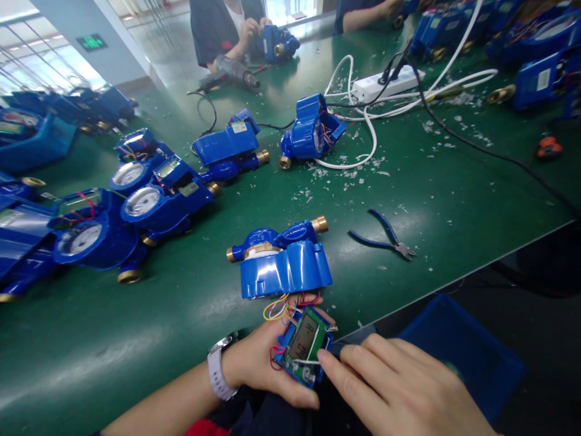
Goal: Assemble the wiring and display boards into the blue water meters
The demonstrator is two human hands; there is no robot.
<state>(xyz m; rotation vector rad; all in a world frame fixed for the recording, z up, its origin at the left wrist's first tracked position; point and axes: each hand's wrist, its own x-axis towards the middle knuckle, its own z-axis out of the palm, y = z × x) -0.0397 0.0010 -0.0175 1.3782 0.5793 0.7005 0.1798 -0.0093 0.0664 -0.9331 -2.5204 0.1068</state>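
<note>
We hold the display module [305, 342] in our left hand [265, 363], fingers clamped around its sides, just off the near edge of the lying water meter [285, 266]; its lit screen faces up. Our right hand [399, 381] reaches in from the right, index finger extended to the module's lower right edge, beside a thin white strip [306, 362]; we cannot tell whether its thumb meets the fingers. Yellow, white and red wires [275, 310] loop between module and meter. On the green counter [181, 339], the diagonal cutters [394, 242] lie to the right of the meter, handles spread. Farther back are a white power strip [388, 83] and a heat gun [236, 72]. More meters [166, 203] crowd our left, and across from us a person [227, 30] handles another.
</note>
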